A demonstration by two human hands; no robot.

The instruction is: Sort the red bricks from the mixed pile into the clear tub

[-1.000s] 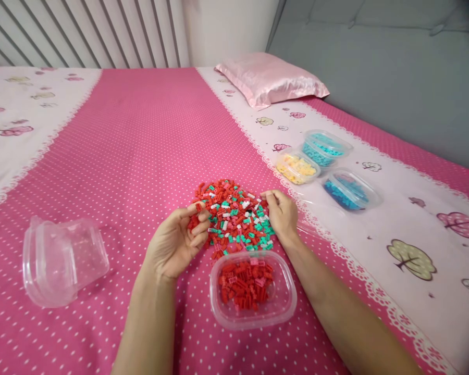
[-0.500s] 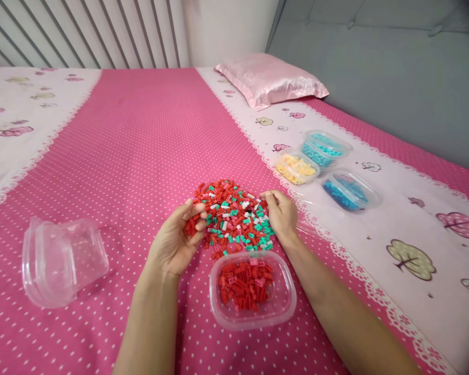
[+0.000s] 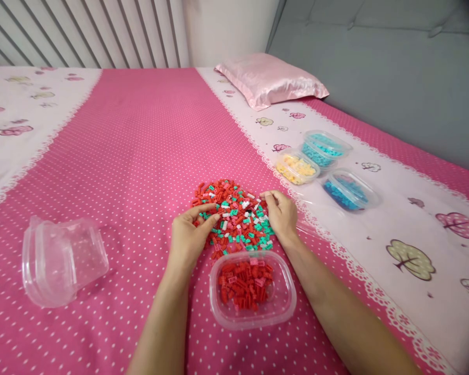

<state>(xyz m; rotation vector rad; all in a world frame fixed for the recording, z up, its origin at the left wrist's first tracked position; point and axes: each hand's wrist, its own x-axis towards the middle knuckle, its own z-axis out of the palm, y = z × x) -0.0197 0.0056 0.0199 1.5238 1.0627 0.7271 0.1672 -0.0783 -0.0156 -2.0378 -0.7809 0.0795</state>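
A heap of small building bricks (image 3: pixel 234 213), mostly red with green, white and pink ones mixed in, lies on the bedspread. My left hand (image 3: pixel 187 232) reaches over the heap's left side, thumb and forefinger apart and touching or just above the bricks. At the right edge of the heap, my right hand (image 3: pixel 282 214) is curled closed; what its fingers hold, if anything, is hidden. Just in front of the heap, between my forearms, stands a clear plastic tub (image 3: pixel 253 322) with red and a few pink bricks inside.
Empty clear tubs (image 3: pixel 64 263) lie on their side at the left. To the right stand a tub of yellow bricks (image 3: pixel 297 169), one of turquoise bricks (image 3: pixel 323 148) and one of blue bricks (image 3: pixel 346 191). A pink pillow (image 3: pixel 271 80) lies farther back, by the grey headboard (image 3: pixel 383 67).
My left hand has turned palm down and moved right over the heap, its fingers extending from a curl. My right hand and the tubs have stayed put.
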